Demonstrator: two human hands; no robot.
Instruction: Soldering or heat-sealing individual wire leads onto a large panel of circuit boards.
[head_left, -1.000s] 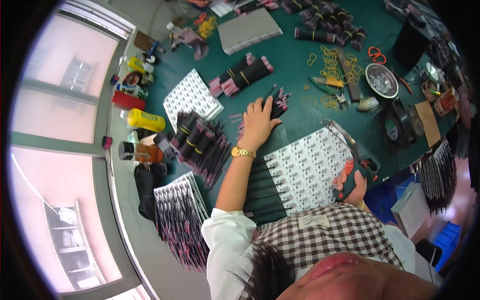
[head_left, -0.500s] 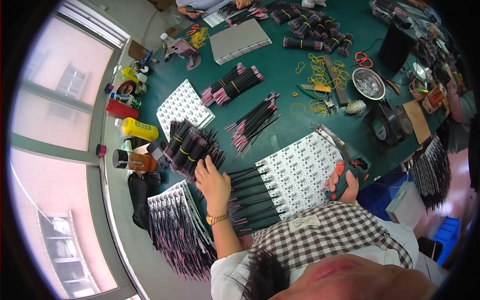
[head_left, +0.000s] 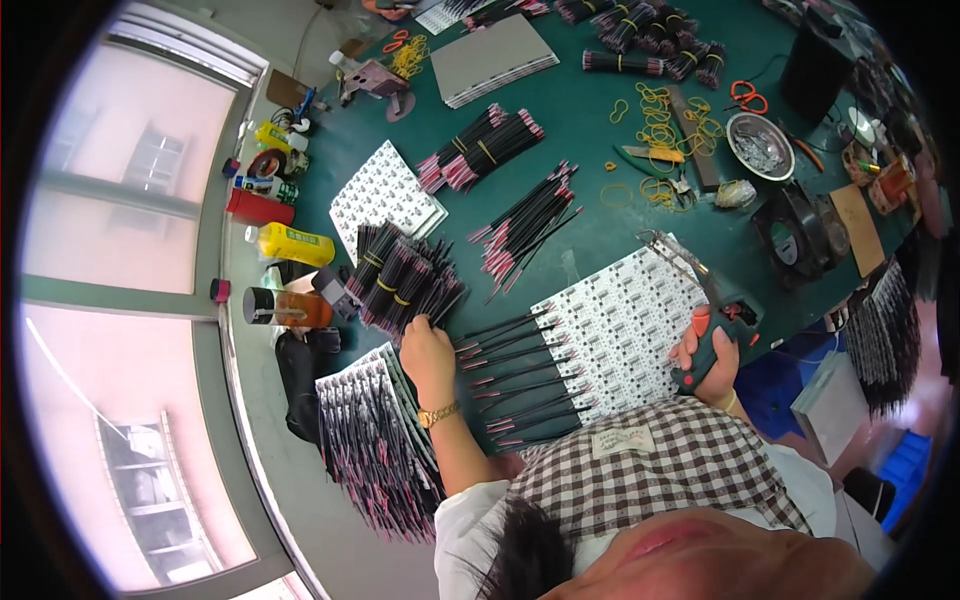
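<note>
Left hand [head_left: 428, 352] shifted from loose wire pile [head_left: 527, 222] to near end of wire bundles [head_left: 398, 285], fingers curled in.

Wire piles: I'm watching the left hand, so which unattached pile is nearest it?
The banded pile just beyond the left hand; the unbanded pile and banded pair lie farther away.

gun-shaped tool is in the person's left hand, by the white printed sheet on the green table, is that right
Not quite: the head view shows the gun-shaped tool in the right hand. It is indeed by the white printed sheet on the green table.
</note>
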